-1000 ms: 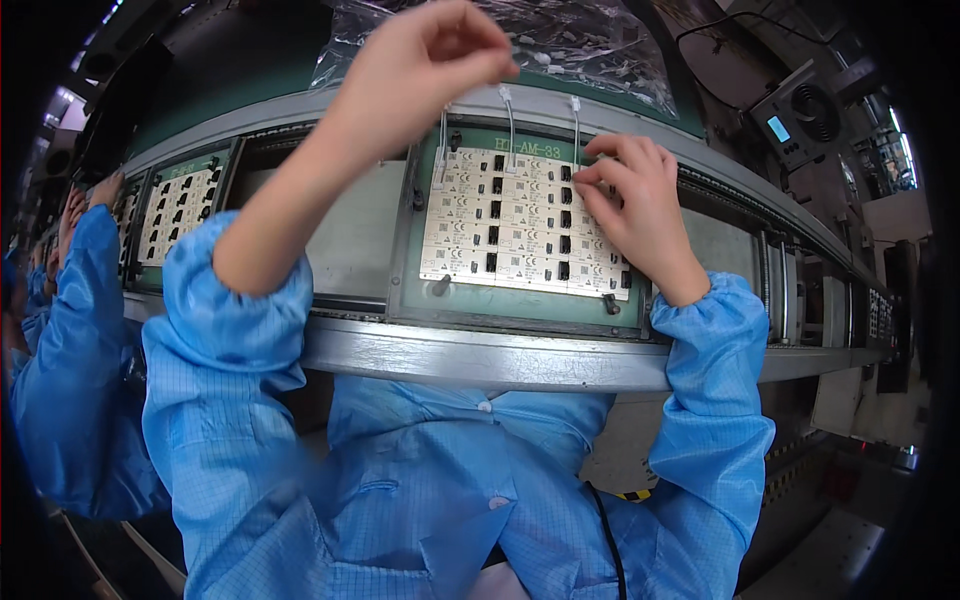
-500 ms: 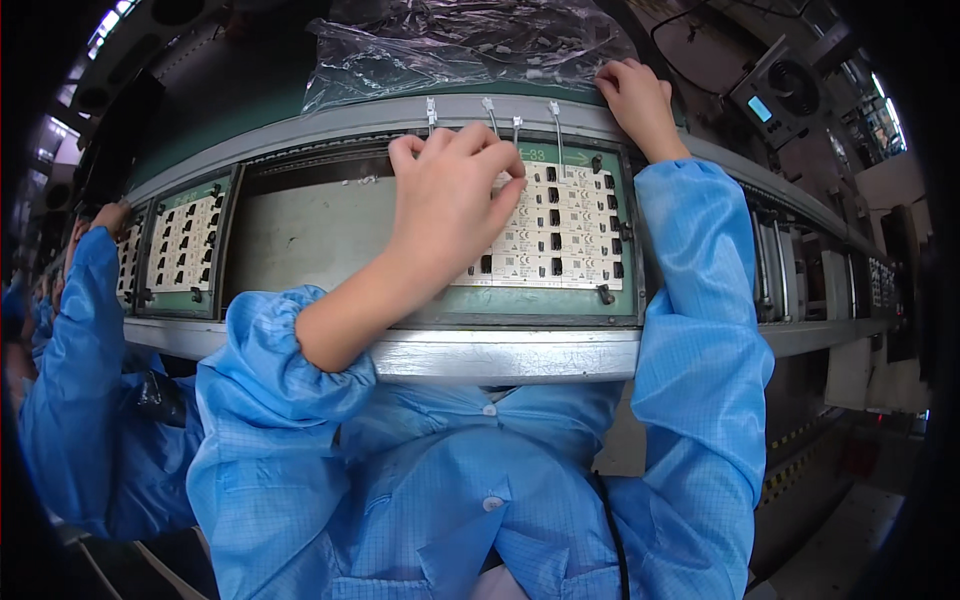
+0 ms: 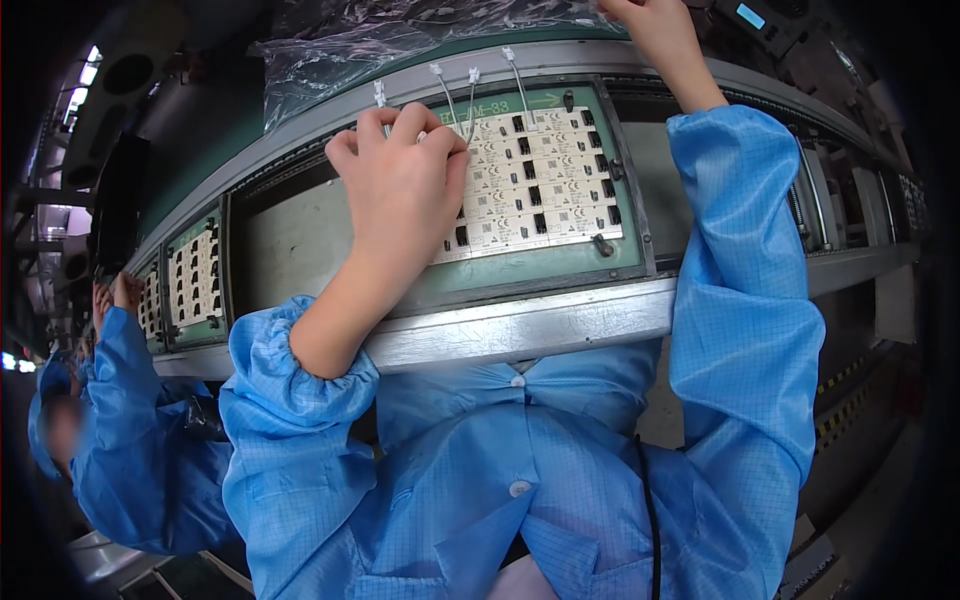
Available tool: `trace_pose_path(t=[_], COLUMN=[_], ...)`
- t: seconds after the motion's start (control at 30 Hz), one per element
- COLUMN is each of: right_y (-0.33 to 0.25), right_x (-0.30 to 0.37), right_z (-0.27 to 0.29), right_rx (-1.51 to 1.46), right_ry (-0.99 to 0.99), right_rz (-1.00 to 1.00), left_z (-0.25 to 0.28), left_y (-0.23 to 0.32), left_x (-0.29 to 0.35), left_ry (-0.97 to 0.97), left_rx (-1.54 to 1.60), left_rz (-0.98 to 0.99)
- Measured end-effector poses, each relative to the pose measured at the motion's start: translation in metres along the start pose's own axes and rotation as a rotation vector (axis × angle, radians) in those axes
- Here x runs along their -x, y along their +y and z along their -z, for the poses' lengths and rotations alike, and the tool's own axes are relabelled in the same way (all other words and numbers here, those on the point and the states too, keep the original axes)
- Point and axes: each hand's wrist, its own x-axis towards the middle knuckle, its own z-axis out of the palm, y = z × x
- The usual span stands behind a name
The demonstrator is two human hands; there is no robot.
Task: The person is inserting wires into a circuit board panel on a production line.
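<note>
My left hand (image 3: 400, 185) is over the left part of a panel of white-faced circuit boards (image 3: 540, 190) carrying black components. Its fingers are bent in a pinch, and a bit of something white shows between them. Short white cables with plugs (image 3: 508, 55) stand up from the panel's far side, some right beside those fingers. A green fixture plate (image 3: 590, 262) holds the panel. Farther off, my right hand (image 3: 665, 42) reaches to the clear plastic bag's (image 3: 350, 70) right end. Its fingers are curled together and partly cut off by the upper edge, so what they hold is hidden.
A metal rail (image 3: 520, 325) runs along the conveyor's near side, another (image 3: 580, 55) along its far side. To the left, another board panel (image 3: 195, 275) sits in its fixture, with a co-worker in a blue sleeve (image 3: 130, 400) there. A device with a lit display (image 3: 750, 16) stands far right.
The view has shifted and tilted. My left hand has moved left relative to the panel, baring more boards. My right hand reaches farther up, its fingers now partly cut off.
</note>
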Motion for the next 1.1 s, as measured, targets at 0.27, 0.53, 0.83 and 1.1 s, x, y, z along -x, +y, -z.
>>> trace_pose_path(t=[0.27,0.53,0.83,1.1], right_y=[0.008,0.007,0.002,-0.005], right_x=[-0.002,0.009,0.013,0.021], right_z=[0.007,0.017,0.021,0.027], right_rx=[-0.141,-0.285,-0.319,-0.382], right_ry=[-0.08,-0.134,-0.131,-0.124], right_rz=[-0.04,-0.082,-0.078,-0.082], left_z=[0.004,0.007,0.003,0.0], left_y=[0.0,-0.004,0.002,0.004], left_x=[0.0,-0.001,0.005,0.009], left_ry=[-0.092,-0.141,-0.056,-0.002], left_rx=[0.015,0.088,0.028,0.006], left_rz=[0.018,0.134,0.071,0.035])
